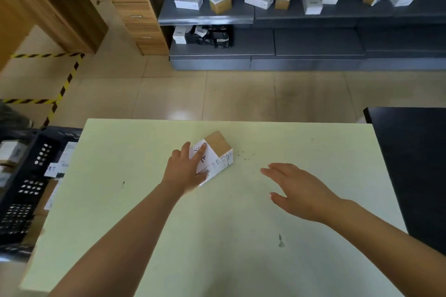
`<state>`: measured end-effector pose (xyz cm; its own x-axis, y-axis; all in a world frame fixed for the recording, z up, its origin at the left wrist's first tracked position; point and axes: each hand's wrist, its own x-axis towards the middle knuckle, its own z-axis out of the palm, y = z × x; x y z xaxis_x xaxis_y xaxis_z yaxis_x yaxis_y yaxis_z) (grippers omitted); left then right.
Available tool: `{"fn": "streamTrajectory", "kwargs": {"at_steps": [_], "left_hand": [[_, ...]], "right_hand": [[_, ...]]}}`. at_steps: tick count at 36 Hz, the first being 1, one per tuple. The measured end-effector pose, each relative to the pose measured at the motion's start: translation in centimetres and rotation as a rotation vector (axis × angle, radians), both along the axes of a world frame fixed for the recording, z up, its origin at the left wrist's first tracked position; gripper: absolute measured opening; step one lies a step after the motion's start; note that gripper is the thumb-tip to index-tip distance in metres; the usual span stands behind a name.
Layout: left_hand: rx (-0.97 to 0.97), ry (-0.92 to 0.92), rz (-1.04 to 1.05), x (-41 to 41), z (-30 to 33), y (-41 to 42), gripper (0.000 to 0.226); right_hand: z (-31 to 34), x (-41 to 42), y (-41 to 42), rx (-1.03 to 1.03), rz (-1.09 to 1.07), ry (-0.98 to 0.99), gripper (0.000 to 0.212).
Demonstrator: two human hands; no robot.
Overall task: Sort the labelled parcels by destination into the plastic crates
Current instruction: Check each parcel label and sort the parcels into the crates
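**One hand on the parcel, and a loose hold at that**

The left hand (187,167) is lying over the near-left side of the parcel (215,158), fingers spread across its white label and the thumb down at the near edge. It is looking more like a hand resting on the box than one clamped round it; whether the thumb is really biting in, I cannot tell. The right hand (295,188) is hovering apart from the box, just to its right, palm down, fingers straight and relaxed, holding nothing. Both forearms are reaching in from the near edge of the table (144,200).

The parcel is sitting around the middle of the table, a little toward the far edge, turned corner-on, its brown end pointing away.

What worries me is a one-handed lift from that grip: the box could be tipping or sliding out before the right hand is helping. The fingers are also covering part of the handwritten mark, so the destination could be misread and the box could end up in the wrong place. The black crate (23,183) is standing off the table's left edge, already holding parcels, so a careless swing that way could be dropping the box short, between table and crate.
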<state>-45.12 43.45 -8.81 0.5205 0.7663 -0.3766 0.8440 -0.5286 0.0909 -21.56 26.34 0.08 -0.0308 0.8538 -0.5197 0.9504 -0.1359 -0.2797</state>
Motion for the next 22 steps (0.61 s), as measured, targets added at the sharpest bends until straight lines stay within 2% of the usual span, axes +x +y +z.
{"fn": "streamTrajectory", "kwargs": {"at_steps": [3,8,13,18,22], "left_hand": [[0.016,-0.072,0.078,1.5,0.8,-2.0,0.085],[-0.003,-0.206,0.149,4.0,3.6,-4.7,0.076],[-0.090,-0.506,0.212,6.0,7.2,-7.7,0.089],[-0.085,-0.751,0.183,8.0,11.2,-10.8,0.061],[-0.054,-0.807,0.137,9.8,14.0,-12.7,0.058]], "right_hand": [[0.0,1.1,-1.5,-0.005,0.009,0.010,0.061],[0.9,2.7,-3.1,0.032,-0.018,0.048,0.064],[2.6,3.5,-4.2,0.113,-0.061,0.105,0.075],[4.9,4.0,-5.0,0.263,-0.085,0.171,0.090],[6.5,4.6,-5.9,0.385,-0.123,0.207,0.100]]}}
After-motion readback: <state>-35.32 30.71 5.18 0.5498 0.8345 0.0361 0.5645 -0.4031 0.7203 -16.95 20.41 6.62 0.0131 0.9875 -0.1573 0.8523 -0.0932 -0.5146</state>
